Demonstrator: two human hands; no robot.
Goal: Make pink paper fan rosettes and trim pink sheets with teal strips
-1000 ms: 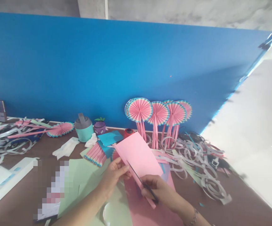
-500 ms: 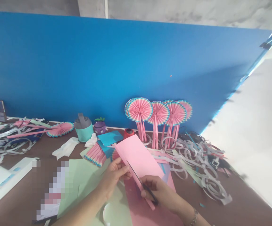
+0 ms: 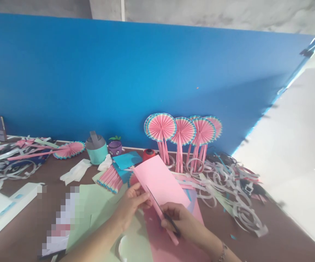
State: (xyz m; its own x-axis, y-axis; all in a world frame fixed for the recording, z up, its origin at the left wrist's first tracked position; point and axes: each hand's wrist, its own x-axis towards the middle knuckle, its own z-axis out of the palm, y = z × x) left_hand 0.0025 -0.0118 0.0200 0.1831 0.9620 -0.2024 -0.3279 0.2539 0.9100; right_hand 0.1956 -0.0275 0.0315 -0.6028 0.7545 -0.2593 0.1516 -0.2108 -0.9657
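Note:
My left hand (image 3: 131, 205) pinches the near left edge of a pink paper sheet (image 3: 161, 182), held tilted above the table. My right hand (image 3: 183, 223) is closed on dark scissors (image 3: 160, 211), whose blades lie along the sheet's left side. A narrow pink strip (image 3: 169, 234) hangs from the cut below my right hand. Under both hands lie a larger pink sheet (image 3: 162, 247) and pale green sheets (image 3: 97, 207).
Pink pleated paper fans on sticks (image 3: 183, 133) lean against the blue board (image 3: 146, 80). Curled white paper strips (image 3: 228, 189) pile at the right and far left. A teal jug (image 3: 96, 147), purple pot (image 3: 115, 147), red spool (image 3: 148, 154), folded pleats (image 3: 110, 178) and white box (image 3: 7, 209) sit on the brown table (image 3: 277, 240).
The scissors and my right hand have crept slightly up and left along the pink sheet. The cut strip below is a little longer. My left hand has barely shifted.

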